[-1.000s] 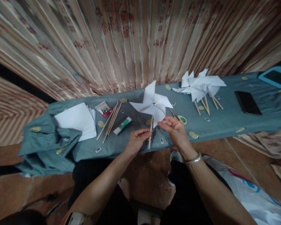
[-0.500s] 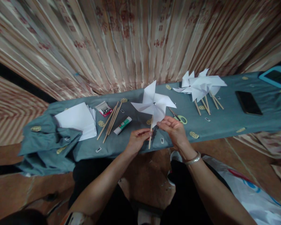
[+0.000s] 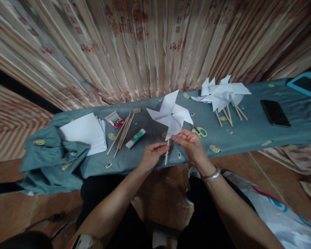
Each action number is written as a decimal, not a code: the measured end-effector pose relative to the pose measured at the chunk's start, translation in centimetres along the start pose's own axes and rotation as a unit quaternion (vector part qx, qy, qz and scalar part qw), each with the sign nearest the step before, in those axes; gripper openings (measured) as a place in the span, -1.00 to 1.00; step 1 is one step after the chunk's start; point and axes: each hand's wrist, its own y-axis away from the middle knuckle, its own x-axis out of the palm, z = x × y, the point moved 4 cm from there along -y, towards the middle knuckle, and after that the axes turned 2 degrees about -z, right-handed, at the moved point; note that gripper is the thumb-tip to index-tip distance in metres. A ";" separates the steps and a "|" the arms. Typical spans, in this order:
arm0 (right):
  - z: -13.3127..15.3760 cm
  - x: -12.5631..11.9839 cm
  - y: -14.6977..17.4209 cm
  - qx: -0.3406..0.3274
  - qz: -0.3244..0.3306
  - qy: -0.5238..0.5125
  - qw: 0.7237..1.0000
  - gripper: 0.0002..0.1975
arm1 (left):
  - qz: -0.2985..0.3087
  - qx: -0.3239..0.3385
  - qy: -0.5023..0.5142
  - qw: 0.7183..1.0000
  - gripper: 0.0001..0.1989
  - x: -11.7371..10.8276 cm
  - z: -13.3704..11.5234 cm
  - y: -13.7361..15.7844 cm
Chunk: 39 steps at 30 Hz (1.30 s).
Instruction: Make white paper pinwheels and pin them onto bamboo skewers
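While the wooden stick (image 3: 166,159) of a white paper pinwheel (image 3: 163,117) is pinched in the grip of the left hand (image 3: 152,154), its lower blade (image 3: 174,128) is grasped between the fingertips of the right hand (image 3: 193,144), the whole being held over the tabletop (image 3: 248,137) near the front edge. Folding and central fastening appear completed on this piece, and several similar pinwheels (image 3: 224,97) are laid together at the right. Unused stock is seen at the left, namely white sheets (image 3: 81,133), loose sticks (image 3: 124,132) and a small open box (image 3: 115,120), so assembly is judged only partly done.
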 end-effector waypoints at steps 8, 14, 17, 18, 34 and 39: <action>0.1 -1.7 -0.2 -0.052 -0.048 0.099 0.993 -0.65 | -0.016 0.014 -0.014 1.000 -0.71 -0.6 -0.3 -0.3; 2.0 -6.3 -1.4 -0.164 -0.181 0.162 0.956 -0.66 | 0.006 0.010 -0.023 1.000 -0.70 -0.6 -0.4 -0.1; 2.1 -7.6 -2.1 -0.201 -0.193 0.189 0.942 -0.58 | 0.025 -0.004 -0.031 0.999 -0.68 -0.3 -0.4 0.1; 2.1 -7.8 -2.3 -0.204 -0.190 0.198 0.940 -0.56 | 0.028 -0.009 -0.034 0.999 -0.68 -0.3 -0.3 0.1; 1.5 -6.7 -2.0 -0.139 -0.158 0.174 0.962 -0.60 | 0.006 0.003 -0.040 0.999 -0.70 -0.6 -0.1 -0.2; 1.2 -6.1 -1.8 -0.118 -0.145 0.152 0.971 -0.60 | -0.001 -0.001 -0.027 1.000 -0.71 -0.5 -0.1 -0.3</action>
